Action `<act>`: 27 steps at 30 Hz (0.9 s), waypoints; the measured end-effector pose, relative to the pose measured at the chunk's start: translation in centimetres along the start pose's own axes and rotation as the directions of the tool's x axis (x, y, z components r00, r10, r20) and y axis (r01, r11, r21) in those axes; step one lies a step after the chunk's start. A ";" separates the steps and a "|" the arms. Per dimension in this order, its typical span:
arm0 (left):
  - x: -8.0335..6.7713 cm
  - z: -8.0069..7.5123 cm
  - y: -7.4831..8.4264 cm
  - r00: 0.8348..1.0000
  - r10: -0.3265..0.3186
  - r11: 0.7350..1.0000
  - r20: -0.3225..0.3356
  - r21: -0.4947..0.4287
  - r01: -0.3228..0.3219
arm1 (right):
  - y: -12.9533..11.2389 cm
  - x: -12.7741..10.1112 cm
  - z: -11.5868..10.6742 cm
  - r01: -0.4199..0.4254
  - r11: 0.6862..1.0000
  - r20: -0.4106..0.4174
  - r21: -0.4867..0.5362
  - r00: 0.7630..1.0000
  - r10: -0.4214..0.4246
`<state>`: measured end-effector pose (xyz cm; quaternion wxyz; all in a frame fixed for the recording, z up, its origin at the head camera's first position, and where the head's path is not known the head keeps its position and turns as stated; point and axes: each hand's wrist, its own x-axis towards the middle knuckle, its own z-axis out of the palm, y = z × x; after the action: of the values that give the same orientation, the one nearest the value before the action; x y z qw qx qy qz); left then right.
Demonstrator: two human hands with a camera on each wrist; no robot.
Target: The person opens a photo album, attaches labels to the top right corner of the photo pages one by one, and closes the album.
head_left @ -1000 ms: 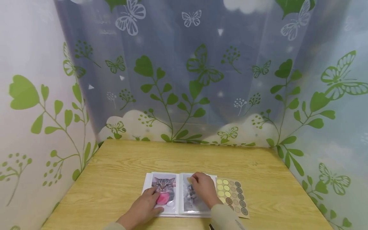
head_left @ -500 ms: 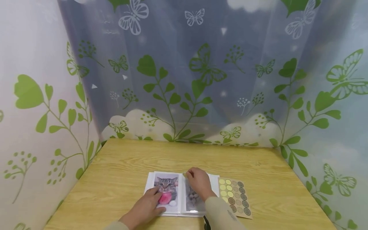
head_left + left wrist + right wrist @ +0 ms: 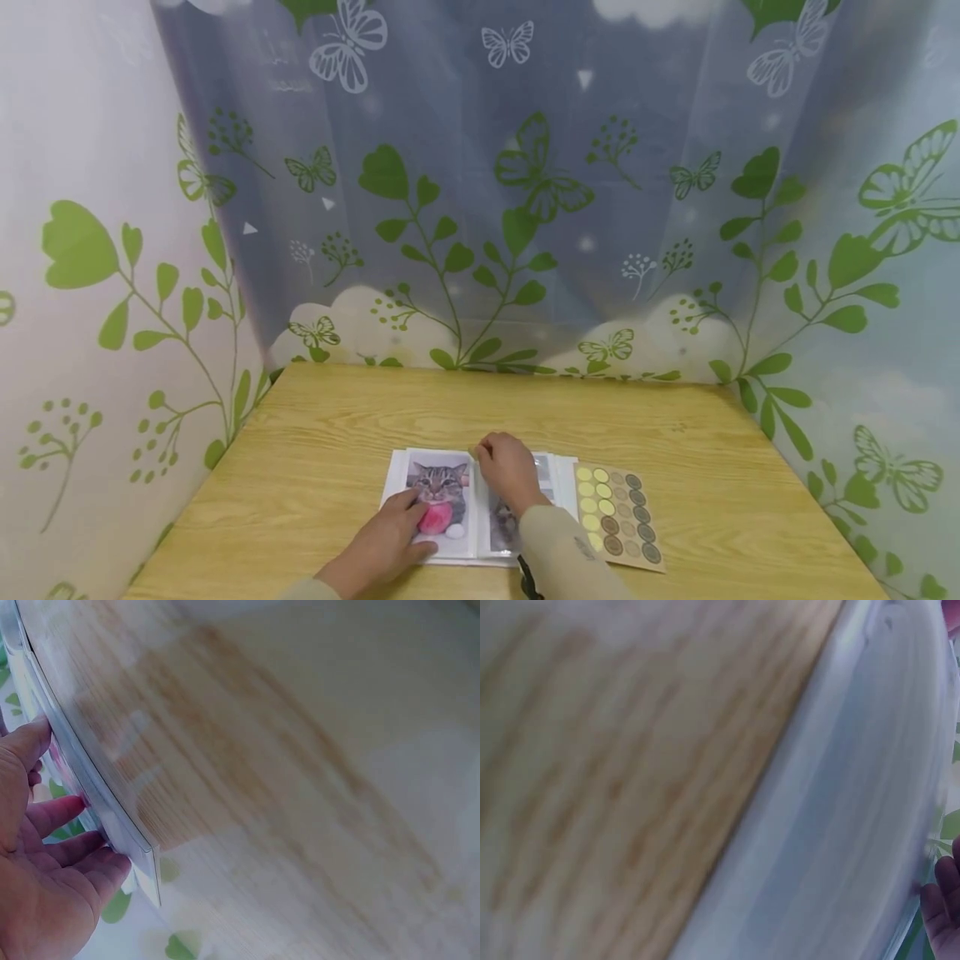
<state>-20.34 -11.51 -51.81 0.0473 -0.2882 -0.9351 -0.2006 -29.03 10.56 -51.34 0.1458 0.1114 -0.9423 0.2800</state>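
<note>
An open photo album (image 3: 477, 546) lies on the wooden table, its clear-sleeved pages side by side. A tabby cat photo with a pink ball (image 3: 437, 500) fills the left page. My left hand (image 3: 386, 537) rests with spread fingers over that page's lower left; the left wrist view shows its fingertips along the album's edge (image 3: 112, 806). My right hand (image 3: 510, 471) bends over the top of the right page beside the spine, thumb and finger pinching a small yellowish round sticker, mostly hidden by the fingers. Beneath it, the grey cat photo (image 3: 504, 525) is partly covered by hand and sleeve.
A tan sheet of round stickers (image 3: 645, 554) in yellow, tan and dark brown lies right of the album, close to my right sleeve (image 3: 570, 546). The table (image 3: 487, 408) runs back to a curtain (image 3: 465, 208) printed with leaves and butterflies.
My right hand has moved left and up across the right page, from the photo's upper part to the spine's top, carrying the sticker. My left hand stays on the left page.
</note>
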 end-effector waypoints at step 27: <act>-0.1 0.3 -0.1 1.000 -0.001 1.000 0.009 0.029 0.001 | -0.3 0.6 1.9 0.079 0.981 0.012 -0.175 0.997 -0.078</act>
<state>-20.34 -11.51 -52.14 0.0472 -0.2879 -0.9382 -0.1860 -29.97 9.15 -52.55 0.1636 0.1358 -0.9585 0.1899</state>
